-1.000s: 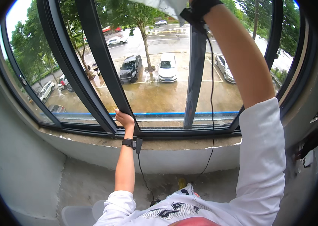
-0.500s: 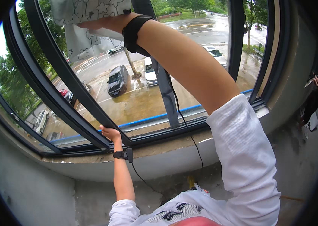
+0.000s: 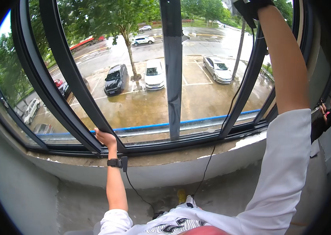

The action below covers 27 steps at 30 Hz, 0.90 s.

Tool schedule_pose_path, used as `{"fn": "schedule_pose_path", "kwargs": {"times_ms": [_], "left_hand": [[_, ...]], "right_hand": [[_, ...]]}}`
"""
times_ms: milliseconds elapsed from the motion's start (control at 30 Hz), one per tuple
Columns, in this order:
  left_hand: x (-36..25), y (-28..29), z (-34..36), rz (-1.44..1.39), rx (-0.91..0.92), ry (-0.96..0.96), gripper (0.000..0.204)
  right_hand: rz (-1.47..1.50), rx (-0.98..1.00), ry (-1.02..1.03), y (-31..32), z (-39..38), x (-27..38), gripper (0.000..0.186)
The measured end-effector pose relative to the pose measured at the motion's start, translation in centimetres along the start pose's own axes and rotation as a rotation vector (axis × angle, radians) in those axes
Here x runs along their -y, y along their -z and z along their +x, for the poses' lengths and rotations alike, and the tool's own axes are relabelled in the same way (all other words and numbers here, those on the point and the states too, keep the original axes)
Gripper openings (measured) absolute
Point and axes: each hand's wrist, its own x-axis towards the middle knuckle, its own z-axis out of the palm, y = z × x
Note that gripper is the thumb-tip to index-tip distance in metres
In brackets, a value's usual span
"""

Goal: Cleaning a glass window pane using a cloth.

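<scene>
My left hand is closed round the lower part of a dark grey window frame upright, just above the sill. A black strap with a small box sits on that wrist. My right arm reaches up to the top right of the window, wearing a black wrist strap. The upper edge of the picture cuts off most of my right hand, and its fingers are hidden. A bit of pale grey cloth shows beside the strap. The window glass carries water drops and smears.
A black cable hangs from my right wrist, another from my left. The concrete sill runs below the window. Another person is at the far right. Outside are parked cars, including a black one, on wet ground.
My right arm has swung from the upper left across to the upper right, carrying the flower-patterned cloth mostly out of view. My left hand keeps its hold on the frame. The view has shifted.
</scene>
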Motion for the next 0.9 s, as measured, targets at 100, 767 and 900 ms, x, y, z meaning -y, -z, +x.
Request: {"fn": "schedule_pose_path", "kwargs": {"times_ms": [100,767,900], "left_hand": [[2.8,0.2,1.3,0.038,-0.029,-0.043,0.068],[-0.1,0.5,0.8,-0.026,0.000,-0.011,0.063],[0.9,-0.1,0.9,-0.007,-0.019,-0.030,0.062]], "right_hand": [[0.077,-0.002,-0.078,1.3,-1.2,-2.4,0.052],[0.206,0.189,-0.073,6.0,-12.5,-1.9,0.053],[0.032,0.152,0.029,6.1,-15.5,-2.4,0.055]]}}
